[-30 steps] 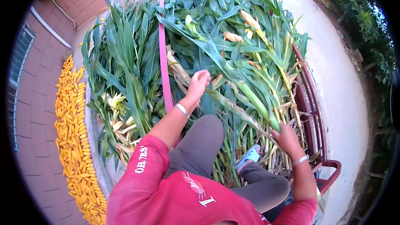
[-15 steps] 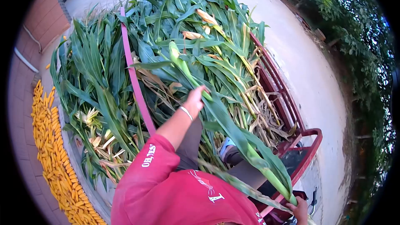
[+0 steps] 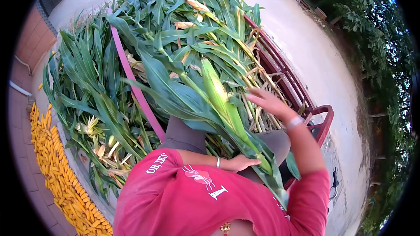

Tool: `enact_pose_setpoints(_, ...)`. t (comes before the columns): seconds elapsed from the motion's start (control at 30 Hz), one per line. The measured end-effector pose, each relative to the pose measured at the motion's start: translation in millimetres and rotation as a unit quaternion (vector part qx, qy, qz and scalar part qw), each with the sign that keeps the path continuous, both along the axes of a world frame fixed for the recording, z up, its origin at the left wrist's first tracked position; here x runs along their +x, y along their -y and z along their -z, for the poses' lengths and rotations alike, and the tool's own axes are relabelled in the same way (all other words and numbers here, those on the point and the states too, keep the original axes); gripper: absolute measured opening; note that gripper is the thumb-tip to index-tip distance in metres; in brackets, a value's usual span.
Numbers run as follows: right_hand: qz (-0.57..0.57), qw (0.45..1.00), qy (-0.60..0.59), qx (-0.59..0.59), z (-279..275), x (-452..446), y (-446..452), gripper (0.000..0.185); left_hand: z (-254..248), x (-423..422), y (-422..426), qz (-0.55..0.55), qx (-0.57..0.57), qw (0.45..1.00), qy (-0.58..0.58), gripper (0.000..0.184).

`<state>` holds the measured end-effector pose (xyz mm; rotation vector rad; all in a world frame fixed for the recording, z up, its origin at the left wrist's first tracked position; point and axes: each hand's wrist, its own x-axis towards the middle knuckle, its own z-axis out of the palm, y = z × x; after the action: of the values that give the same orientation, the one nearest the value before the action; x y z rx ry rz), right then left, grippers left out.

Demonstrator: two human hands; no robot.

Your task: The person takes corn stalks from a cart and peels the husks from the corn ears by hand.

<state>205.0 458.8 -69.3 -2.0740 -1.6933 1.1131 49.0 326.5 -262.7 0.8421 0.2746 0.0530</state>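
A green corn stalk (image 3: 249, 142) with long leaves lies slantwise across my lap. On it is an ear of corn (image 3: 214, 88) in its pale green husk, with a little yellow showing at its side. My left hand (image 3: 243, 162) is closed round the lower stalk, close to my body; its fingertips are partly hidden. To the right of the ear, my right hand (image 3: 272, 104) is raised with fingers stretched out and apart, holding nothing. Leaves fill the space around the ear and spread over my left knee.
A large heap of cut corn stalks (image 3: 168, 11) is in front of me, crossed by a pink bar (image 3: 131, 72). A red metal rail (image 3: 280, 61) borders it on the right. Husked yellow cobs (image 3: 65, 179) lie at left. Trees (image 3: 372, 52) stand beyond the pavement.
My left hand has moved down toward my body, onto the lower stalk. My right hand has let go of the stalk's lower end and risen beside the ear. The ear now faces me.
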Motion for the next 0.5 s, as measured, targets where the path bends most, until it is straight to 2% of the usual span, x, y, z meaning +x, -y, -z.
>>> enact_pose_setpoints(0.03, 0.020, 0.998, -0.044, -0.029, 23.6, -16.0, -28.4, 0.088, 2.2, -3.5, 3.5, 0.015, -0.012, 1.000, 0.007, 0.034)
enact_pose_setpoints(0.07, 0.034, 0.996, -0.040, -0.068, 38.4, -34.0, -50.9, 0.099, -16.2, -12.9, -2.6, 0.008, 0.001, 0.999, -0.033, 0.035)
enact_pose_setpoints(0.1, 0.037, 0.993, -0.077, -0.077, 67.5, -41.7, -71.3, 0.106, -8.3, -11.6, -1.8, 0.054, 0.054, 0.985, -0.152, 0.038)
enact_pose_setpoints(0.13, 0.024, 0.991, -0.085, -0.103, 70.0, -56.5, -82.4, 0.108, -42.7, -23.7, -20.0, 0.132, 0.150, 0.968, -0.151, 0.036)
enact_pose_setpoints(0.17, 0.086, 0.991, -0.072, -0.070, 113.1, -56.6, -90.6, 0.100, -31.9, -22.5, -20.9, 0.142, 0.173, 0.965, -0.138, 0.040)
enact_pose_setpoints(0.2, 0.089, 0.989, -0.095, -0.072, 140.0, -57.0, -95.9, 0.092, -3.9, -16.8, -13.2, 0.125, 0.203, 0.965, -0.108, 0.043)
enact_pose_setpoints(0.27, 0.106, 0.975, -0.161, -0.109, 174.5, -58.9, -110.5, 0.077, 56.4, -8.3, 7.2, 0.022, 0.298, 0.954, 0.007, 0.050)
enact_pose_setpoints(0.3, 0.125, 0.961, -0.201, -0.147, 189.2, -58.7, -110.2, 0.069, 51.2, -12.9, -4.4, 0.012, 0.325, 0.945, 0.040, 0.052)
enact_pose_setpoints(0.33, 0.145, 0.956, -0.220, -0.130, 178.3, -66.7, -107.9, 0.062, 45.1, -17.6, -16.5, 0.000, 0.352, 0.933, 0.072, 0.054)
enact_pose_setpoints(0.37, 0.152, 0.948, -0.255, -0.112, 169.1, -72.8, -105.1, 0.061, 3.0, -26.9, -37.0, 0.163, 0.285, 0.942, -0.062, 0.051)
enact_pose_setpoints(0.4, 0.121, 0.969, -0.200, -0.080, 158.4, -76.8, -102.9, 0.060, -37.3, -33.6, -54.0, 0.319, 0.202, 0.907, -0.187, 0.049)
enact_pose_setpoints(0.43, 0.089, 0.985, -0.143, -0.043, 147.3, -78.2, -103.8, 0.058, -65.3, -48.8, -71.6, 0.343, 0.187, 0.905, -0.166, 0.051)
enact_pose_setpoints(0.47, 0.046, 0.995, -0.086, -0.018, 140.9, -78.1, -101.5, 0.064, -47.8, -54.4, -77.0, 0.335, 0.230, 0.913, -0.017, 0.051)
enact_pose_setpoints(0.5, 0.046, 0.995, -0.087, -0.018, 134.5, -80.8, -94.2, 0.064, -30.9, -60.0, -83.9, 0.320, 0.270, 0.899, 0.132, 0.052)
